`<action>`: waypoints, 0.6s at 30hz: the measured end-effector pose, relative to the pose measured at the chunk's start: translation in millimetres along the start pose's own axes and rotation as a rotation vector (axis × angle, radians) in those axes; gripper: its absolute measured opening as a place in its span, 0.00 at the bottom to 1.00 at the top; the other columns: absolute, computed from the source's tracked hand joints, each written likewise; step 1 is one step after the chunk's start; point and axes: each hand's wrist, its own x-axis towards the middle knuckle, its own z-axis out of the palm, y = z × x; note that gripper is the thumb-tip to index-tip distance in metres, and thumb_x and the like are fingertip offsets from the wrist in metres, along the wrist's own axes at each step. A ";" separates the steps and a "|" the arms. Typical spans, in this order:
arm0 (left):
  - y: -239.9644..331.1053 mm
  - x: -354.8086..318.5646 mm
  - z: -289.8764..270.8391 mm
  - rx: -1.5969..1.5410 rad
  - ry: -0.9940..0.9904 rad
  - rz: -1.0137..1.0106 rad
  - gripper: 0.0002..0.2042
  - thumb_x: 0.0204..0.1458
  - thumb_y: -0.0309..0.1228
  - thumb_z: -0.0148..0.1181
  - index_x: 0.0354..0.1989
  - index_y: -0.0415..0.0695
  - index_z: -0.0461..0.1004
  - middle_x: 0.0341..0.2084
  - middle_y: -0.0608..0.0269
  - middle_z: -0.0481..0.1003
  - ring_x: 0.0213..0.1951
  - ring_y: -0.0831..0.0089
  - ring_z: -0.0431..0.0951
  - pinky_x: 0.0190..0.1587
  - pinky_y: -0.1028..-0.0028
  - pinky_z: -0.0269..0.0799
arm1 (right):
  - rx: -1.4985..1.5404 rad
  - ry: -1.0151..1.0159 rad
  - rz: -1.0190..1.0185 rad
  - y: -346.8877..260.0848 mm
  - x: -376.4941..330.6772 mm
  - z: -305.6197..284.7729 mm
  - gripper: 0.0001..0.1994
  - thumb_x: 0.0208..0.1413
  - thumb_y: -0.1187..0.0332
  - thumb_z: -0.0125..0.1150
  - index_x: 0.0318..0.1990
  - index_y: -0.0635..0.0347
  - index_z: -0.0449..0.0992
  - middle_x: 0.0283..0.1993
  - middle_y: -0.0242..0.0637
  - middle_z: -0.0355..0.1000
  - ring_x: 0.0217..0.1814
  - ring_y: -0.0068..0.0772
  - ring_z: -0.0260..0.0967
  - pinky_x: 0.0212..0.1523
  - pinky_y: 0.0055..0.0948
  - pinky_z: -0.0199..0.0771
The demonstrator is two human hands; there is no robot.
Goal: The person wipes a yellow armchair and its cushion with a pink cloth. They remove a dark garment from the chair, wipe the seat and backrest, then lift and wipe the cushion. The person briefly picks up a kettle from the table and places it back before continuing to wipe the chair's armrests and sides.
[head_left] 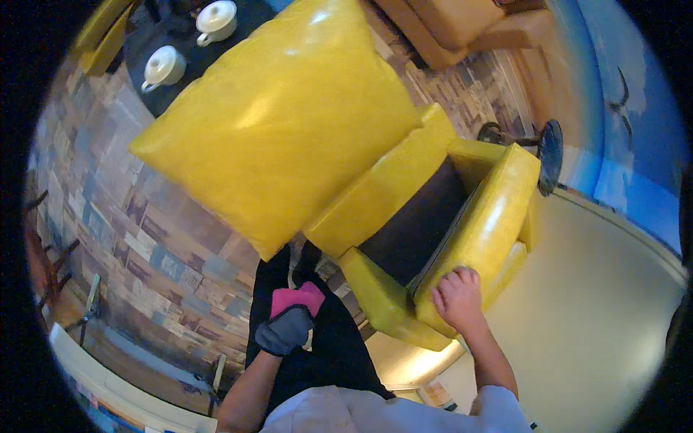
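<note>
My right hand (458, 297) is bare and rests with curled fingers on the top of the backrest of a yellow armchair (480, 234). The chair's dark seat base (419, 227) lies exposed between the arms. A large, shiny yellow cushion (289, 115) leans at the chair's front edge, tilted and hiding part of the floor. Low in front of my body, my left hand (285, 330) is covered by a dark grey glove or mitt. It is closed on a bright pink cloth (297, 297), held above my dark trousers; its fingertips are hidden.
Two white lidded pots (164, 67) with handles stand on a dark table (141, 54) at the far left. Orange-brown seating (462, 29) is at the back right. A black round-based stand (550, 155) is beside the blue painted wall (635, 137). Patchwork wood-pattern flooring (159, 224) spreads left.
</note>
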 end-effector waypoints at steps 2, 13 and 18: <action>24.3 8.2 6.4 -0.019 0.060 -0.160 0.09 0.43 0.27 0.65 0.35 0.44 0.80 0.31 0.56 0.80 0.37 0.51 0.81 0.41 0.60 0.75 | 0.003 0.066 0.078 21.1 -50.0 -10.0 0.10 0.49 0.64 0.70 0.35 0.58 0.78 0.42 0.40 0.75 0.53 0.50 0.68 0.59 0.50 0.65; 34.1 38.8 66.1 0.935 -0.231 0.098 0.16 0.50 0.34 0.65 0.48 0.57 0.81 0.31 0.59 0.81 0.34 0.53 0.82 0.35 0.59 0.75 | 0.186 0.420 0.866 75.4 -233.2 47.4 0.51 0.36 0.61 0.75 0.72 0.64 0.57 0.76 0.61 0.48 0.81 0.65 0.42 0.78 0.56 0.45; 108.7 67.1 116.4 1.082 -0.431 0.314 0.13 0.54 0.37 0.66 0.49 0.56 0.80 0.31 0.59 0.82 0.32 0.54 0.84 0.33 0.60 0.78 | 0.337 0.631 0.896 78.4 -265.7 69.7 0.42 0.53 0.68 0.63 0.74 0.70 0.52 0.77 0.63 0.49 0.80 0.65 0.44 0.79 0.51 0.44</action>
